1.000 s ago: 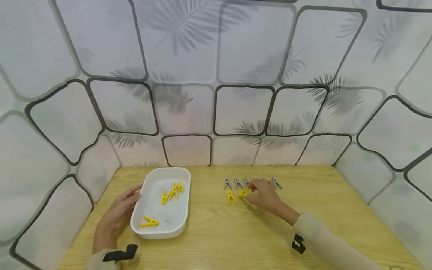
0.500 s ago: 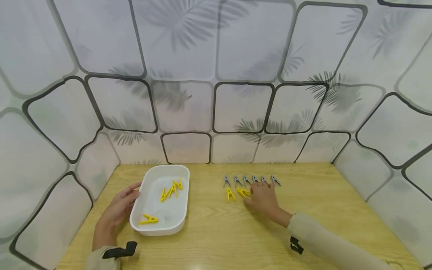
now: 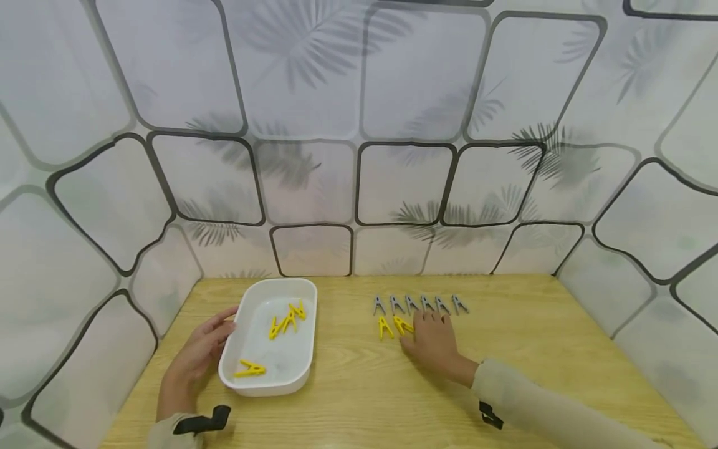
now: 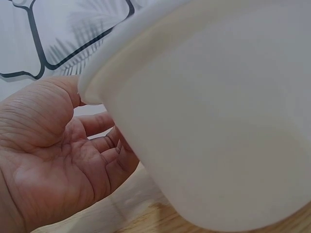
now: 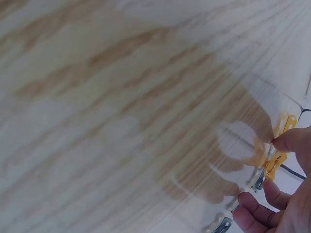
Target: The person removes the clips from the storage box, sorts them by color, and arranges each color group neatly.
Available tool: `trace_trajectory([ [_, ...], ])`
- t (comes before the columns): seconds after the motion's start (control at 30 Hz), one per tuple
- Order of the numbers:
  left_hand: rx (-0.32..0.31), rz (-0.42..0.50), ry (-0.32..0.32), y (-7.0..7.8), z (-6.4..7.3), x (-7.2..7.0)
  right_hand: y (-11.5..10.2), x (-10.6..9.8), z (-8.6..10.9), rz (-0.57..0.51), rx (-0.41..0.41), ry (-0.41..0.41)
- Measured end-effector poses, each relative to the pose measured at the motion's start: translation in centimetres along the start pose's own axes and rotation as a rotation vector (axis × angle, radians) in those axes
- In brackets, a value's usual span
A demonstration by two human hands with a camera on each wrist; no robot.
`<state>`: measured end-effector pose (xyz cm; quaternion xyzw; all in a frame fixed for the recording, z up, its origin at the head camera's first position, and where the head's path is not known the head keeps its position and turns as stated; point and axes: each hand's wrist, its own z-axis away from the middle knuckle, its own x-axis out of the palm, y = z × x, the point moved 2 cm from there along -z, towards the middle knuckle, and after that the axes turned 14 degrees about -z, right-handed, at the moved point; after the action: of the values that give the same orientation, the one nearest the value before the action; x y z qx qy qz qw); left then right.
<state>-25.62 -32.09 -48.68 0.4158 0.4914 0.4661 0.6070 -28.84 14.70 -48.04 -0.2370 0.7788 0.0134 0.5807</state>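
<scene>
A white plastic tub (image 3: pixel 272 388) stands on the table's left, with several yellow clothespins (image 3: pixel 290 320) inside. My left hand (image 3: pixel 197 352) touches its left side; in the left wrist view the thumb meets the rim and the loosely bent fingers lie by the outer wall. To the right, my right hand (image 3: pixel 434 342) is low over the table, thumb and index finger at either side of a tilted yellow clothespin (image 3: pixel 401 325). Left of that lies another yellow clothespin (image 3: pixel 385 327), legs toward me. In the right wrist view the yellow clothespin (image 5: pixel 275 166) sits between thumb and index finger.
Grey clothespins (image 3: pixel 411 303) lie in a row behind the yellow pair, several of them, close to the right fingertips. The wooden table (image 3: pixel 359 405) ends at a patterned back wall (image 3: pixel 314 249), with more patterned walls left and right.
The right hand has drawn back slightly toward me, uncovering the grey row. The yellow clothespin by its fingers has come down from a lifted pose and turned a little. The left hand stays at the tub.
</scene>
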Motion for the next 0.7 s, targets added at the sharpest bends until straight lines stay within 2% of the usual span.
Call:
trace_trajectory([
  [0.13, -0.005, 0.003, -0.008, 0.07, 0.01, -0.08, -0.41, 0.13, 0.07, 0.023, -0.006, 0.025],
  [0.23, -0.003, 0.001, -0.009, 0.19, -0.01, -0.12, -0.60, 0.31, 0.02, 0.030, 0.011, 0.014],
  [0.4, 0.002, -0.002, -0.009, 0.34, 0.05, -0.18, -0.88, 0.61, 0.03, 0.010, 0.032, -0.002],
  [0.7, -0.003, 0.024, -0.021, 0.07, -0.11, -0.09, -0.96, 0.48, 0.17, -0.010, 0.015, 0.014],
])
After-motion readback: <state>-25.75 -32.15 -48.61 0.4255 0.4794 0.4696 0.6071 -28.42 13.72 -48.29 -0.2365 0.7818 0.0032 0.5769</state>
